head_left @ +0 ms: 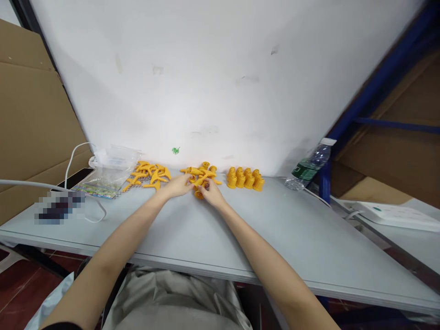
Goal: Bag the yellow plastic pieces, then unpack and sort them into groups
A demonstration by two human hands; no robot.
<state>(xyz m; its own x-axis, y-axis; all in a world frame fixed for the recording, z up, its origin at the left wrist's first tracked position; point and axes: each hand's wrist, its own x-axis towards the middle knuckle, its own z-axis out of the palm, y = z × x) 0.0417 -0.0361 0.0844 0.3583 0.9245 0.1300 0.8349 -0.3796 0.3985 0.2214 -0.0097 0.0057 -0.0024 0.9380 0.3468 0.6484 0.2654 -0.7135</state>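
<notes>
My left hand (180, 185) reaches into a middle pile of yellow plastic parts (208, 174). Its bent fingers close on one of them, though the fingertips are partly hidden. Just to the right, my right hand (213, 195) pinches a small yellow plastic part (198, 183) at the near side of the pile. A round yellow piece (198, 195) lies just below the fingers. Yellow cup-shaped pieces (244, 178) stand upright in neat rows right of my hands. Left of them is a heap of branched yellow pieces (154, 175), with bead chains at its edge.
A clear plastic bag (118, 165) and a white cable (68, 160) lie at the left of the grey table (192, 233), near a blurred dark object (58, 208). A plastic bottle (309, 165) leans at the right. A white wall (220, 82) bounds the back.
</notes>
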